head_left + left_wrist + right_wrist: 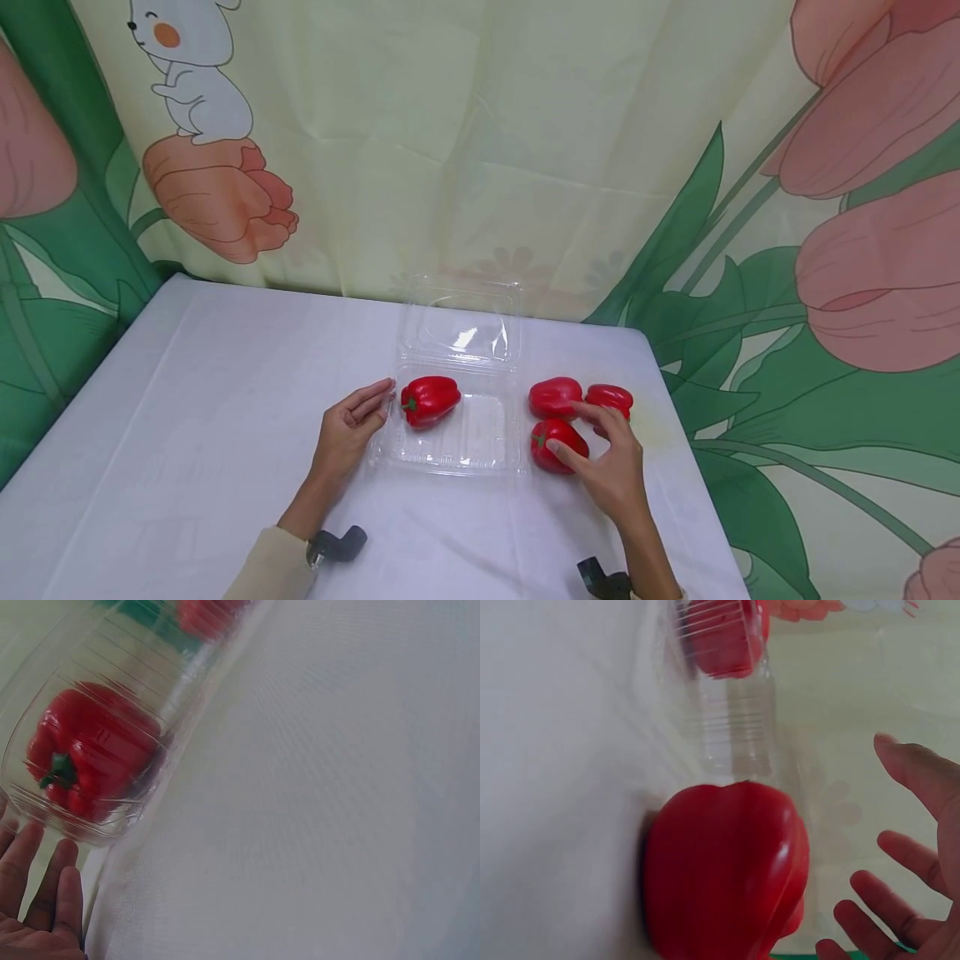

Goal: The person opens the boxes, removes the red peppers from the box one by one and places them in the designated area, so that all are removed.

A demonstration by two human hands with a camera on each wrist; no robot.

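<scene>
A clear plastic clamshell box (483,429) lies with its lid (457,325) up at the back. On its left side inside rests a red bell pepper (431,402) with a green stem. My left hand (347,437) is at the box's left edge, fingers extended; in the left wrist view the fingers (64,892) reach toward the wall, and contact is unclear. Right of the box sit a near red bell pepper (551,446) and two behind it, one left (553,397), one right (611,397). Over the near pepper hovers my right hand (611,471), thumb and fingers spread.
A white cloth covers the table (187,417). Behind it hangs a curtain (555,167) printed with flowers and a white animal. Dark wrist mounts (337,546) stick out from both wrists.
</scene>
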